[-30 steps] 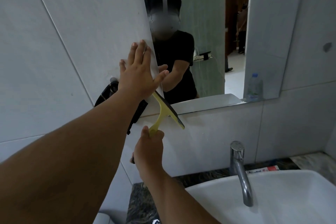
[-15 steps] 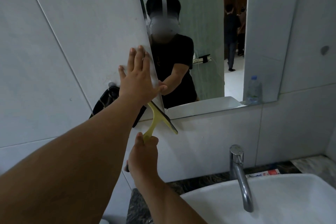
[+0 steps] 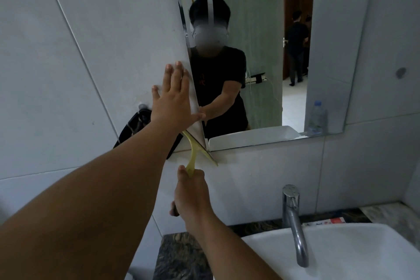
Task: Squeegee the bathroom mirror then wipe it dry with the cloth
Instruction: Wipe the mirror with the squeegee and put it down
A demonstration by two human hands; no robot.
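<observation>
**Squeegee at the mirror's lower left corner**

Squeegee [image 3: 197, 152], yellow with a dark blade, sits tilted at the bottom left corner of the bathroom mirror [image 3: 261, 52], its blade crossing the lower edge onto the tiled wall [image 3: 91, 29]. The right hand [image 3: 189, 191] has its grip closed around the yellow handle from below, thumb up along the shaft. Above that grip, the left hand [image 3: 173, 100] is spread wide and flat, palm pressed against the wall right at the mirror's left edge, holding nothing; its thumb reaches across onto the glass. Left of the right hand's grip, a dark checked cloth [image 3: 134, 128] hangs from a wall hook [image 3: 142, 106], partly hidden behind the left forearm. To the right of and below the grip stands a chrome faucet [image 3: 293, 218] over a white sink [image 3: 341, 254], which rests on a dark marbled desk [image 3: 179, 254]. A plastic water bottle [image 3: 317, 118] shows only as a reflection near the mirror's lower right corner.
</observation>
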